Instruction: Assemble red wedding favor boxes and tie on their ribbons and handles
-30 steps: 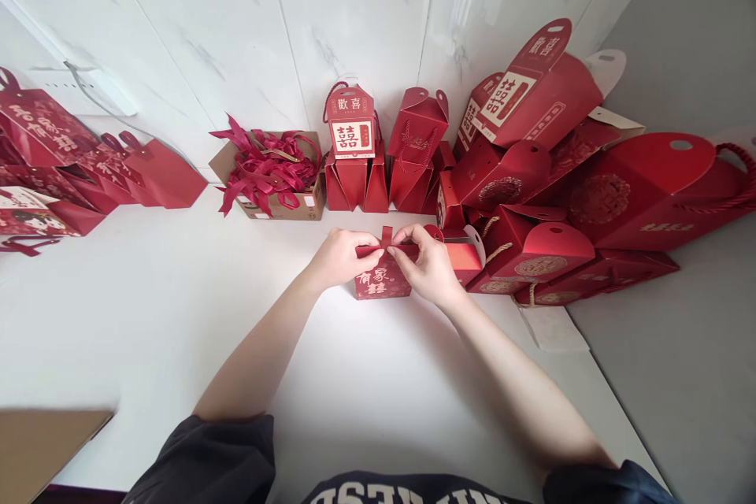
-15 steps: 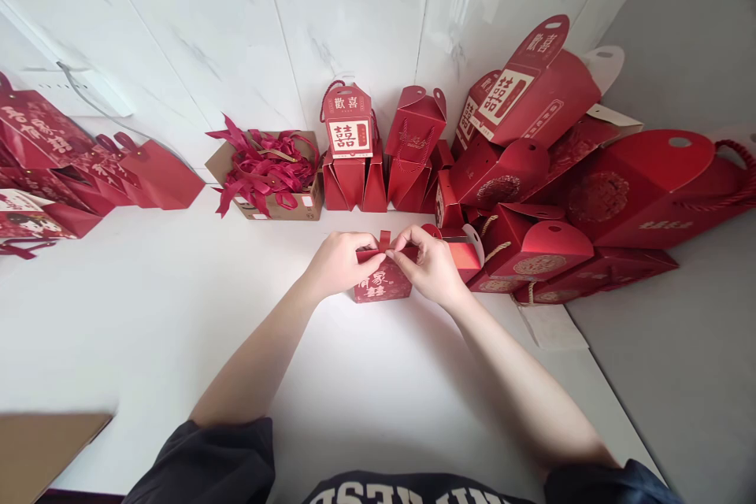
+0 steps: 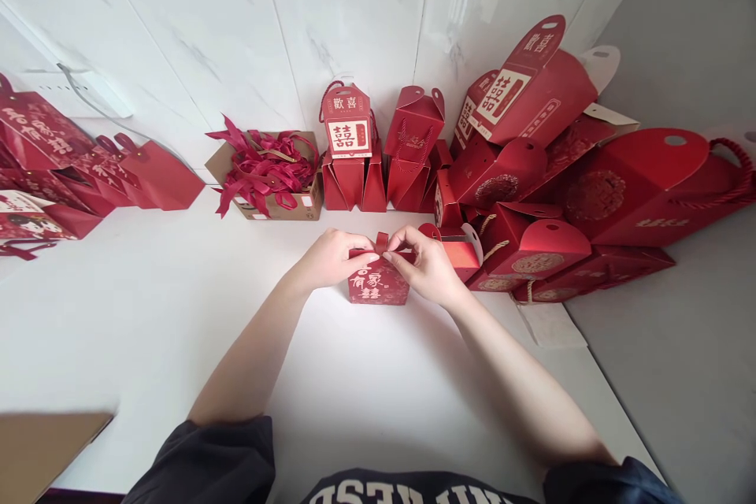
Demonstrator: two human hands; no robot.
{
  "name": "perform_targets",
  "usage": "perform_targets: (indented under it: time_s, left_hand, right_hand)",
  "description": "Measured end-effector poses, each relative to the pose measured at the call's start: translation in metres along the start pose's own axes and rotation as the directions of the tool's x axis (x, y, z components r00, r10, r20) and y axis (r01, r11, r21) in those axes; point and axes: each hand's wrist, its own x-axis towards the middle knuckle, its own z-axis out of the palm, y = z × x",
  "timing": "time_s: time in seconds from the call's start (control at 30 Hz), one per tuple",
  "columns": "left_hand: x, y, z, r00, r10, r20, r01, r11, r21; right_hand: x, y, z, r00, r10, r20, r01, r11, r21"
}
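Observation:
A small red gift box (image 3: 378, 288) with white characters on its front stands on the white table, upright between my hands. A short red strap (image 3: 382, 239) rises from the middle of its top edge. My left hand (image 3: 331, 258) pinches the box's top edge just left of the strap, thumb in front and fingers behind. From the other side, my right hand (image 3: 431, 266) pinches the same top edge by the foot of the strap. Both thumb tips nearly meet there. What lies under the fingertips is hidden.
A cardboard box (image 3: 307, 209) full of magenta ribbons (image 3: 268, 165) stands against the wall. Several red gift boxes (image 3: 348, 183) are beside it, and more pile up at the right (image 3: 531, 173) and left (image 3: 53, 134). Brown cardboard (image 3: 47, 449) lies at the lower left.
The strap stands lower and looks bent over now. My left hand has shifted slightly left, and more of the box's printed front shows.

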Motion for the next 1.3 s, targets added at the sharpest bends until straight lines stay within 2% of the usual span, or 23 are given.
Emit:
perform_targets:
  time_s: [0.13,0.4,0.57,1.0,1.17,1.3]
  left_hand:
    - [-0.003,0.001,-0.004,0.998,-0.052,0.036,0.055,0.996,-0.074]
    - [0.0,0.001,0.002,0.992,-0.088,-0.087,0.085,0.996,-0.033]
    - [0.002,0.0,0.002,0.993,-0.078,-0.094,0.075,0.996,-0.039]
    - [0.002,-0.002,0.003,0.993,-0.063,-0.099,0.059,0.997,-0.042]
    - [0.002,-0.003,0.003,0.997,-0.04,-0.066,0.039,0.999,-0.019]
    - [0.001,-0.001,0.001,0.998,-0.011,-0.055,0.011,1.0,0.006]
  right_hand:
    - [0.0,-0.001,-0.005,0.998,-0.017,0.052,0.019,0.999,-0.039]
    - [0.002,0.002,-0.004,0.975,-0.205,0.086,0.215,0.969,-0.125]
    - [0.002,0.007,-0.001,0.969,-0.238,0.061,0.245,0.95,-0.193]
    - [0.002,0.018,0.001,0.965,-0.255,0.059,0.262,0.935,-0.241]
    - [0.0,0.017,0.005,0.983,-0.185,-0.008,0.179,0.961,-0.211]
    - [-0.001,0.014,0.006,0.991,-0.134,-0.017,0.128,0.974,-0.189]
